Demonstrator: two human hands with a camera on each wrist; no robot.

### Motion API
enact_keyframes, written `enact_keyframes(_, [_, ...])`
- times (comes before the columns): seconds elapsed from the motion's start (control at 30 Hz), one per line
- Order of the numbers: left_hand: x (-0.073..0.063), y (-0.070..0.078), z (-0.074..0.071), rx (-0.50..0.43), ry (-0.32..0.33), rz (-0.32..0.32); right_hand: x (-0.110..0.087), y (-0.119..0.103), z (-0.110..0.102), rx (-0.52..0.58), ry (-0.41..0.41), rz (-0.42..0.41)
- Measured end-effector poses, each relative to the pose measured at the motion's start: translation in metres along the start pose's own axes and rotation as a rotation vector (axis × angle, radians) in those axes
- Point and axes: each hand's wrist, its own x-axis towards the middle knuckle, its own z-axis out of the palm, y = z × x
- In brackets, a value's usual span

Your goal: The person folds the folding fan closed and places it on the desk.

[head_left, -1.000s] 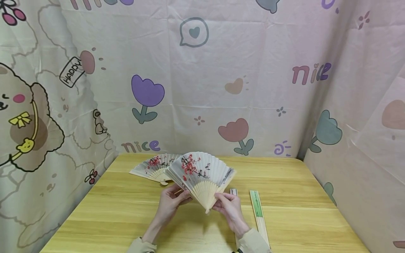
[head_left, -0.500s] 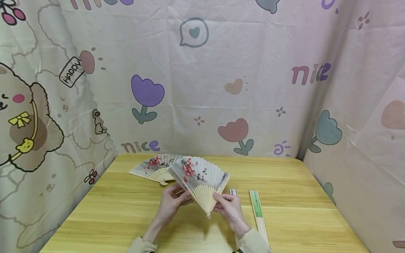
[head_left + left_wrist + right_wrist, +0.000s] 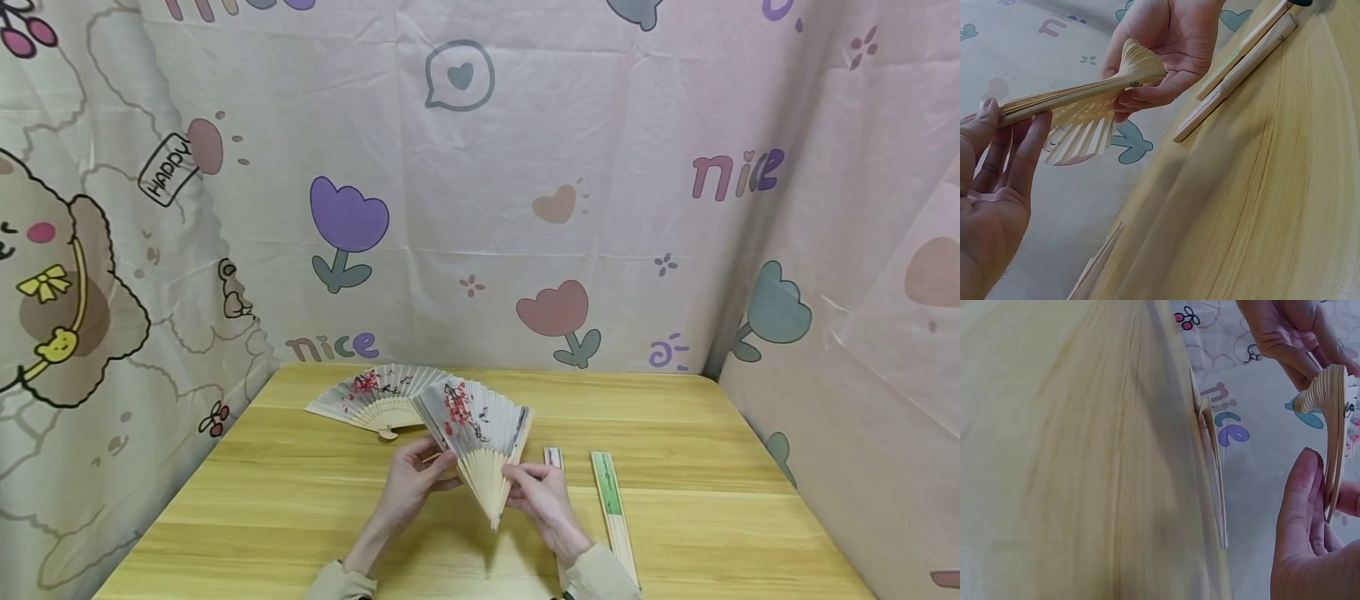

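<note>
A folding fan (image 3: 480, 425) with red blossoms on pale pleats and light wooden ribs is partly spread above the table's middle, its pivot end pointing toward the person. My left hand (image 3: 414, 483) pinches its left outer rib between thumb and fingers. On the other side, my right hand (image 3: 543, 500) grips the right outer rib near the pivot. In the left wrist view the ribs (image 3: 1066, 103) bunch toward a metal rivet. Behind the held fan, a similar fan (image 3: 367, 404) lies widely spread on the table, its right part overlapped.
Beside the right forearm lie two folded fans, one with a green panel (image 3: 609, 492) and one pale (image 3: 553, 456), partly hidden by the hand. The wooden table (image 3: 712, 533) ends at patterned cloth (image 3: 480, 208) hung behind and on both sides.
The held fan has narrowed, its right edge swinging left toward the left edge. Its pivot end has dropped slightly toward the person. Both hands keep their hold with little movement.
</note>
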Motion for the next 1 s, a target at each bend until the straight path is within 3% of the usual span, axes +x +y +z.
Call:
enact_keyframes(0.57, [0.0022, -0.0004, 0.001, 0.049, 0.013, -0.09, -0.0012, 0.0028, -0.0015, -0.025, -0.054, -0.034])
enact_keyframes(1.0, [0.0051, 0.0007, 0.0057, 0.111, 0.071, -0.157, -0.0035, 0.0017, -0.001, -0.092, -0.057, -0.027])
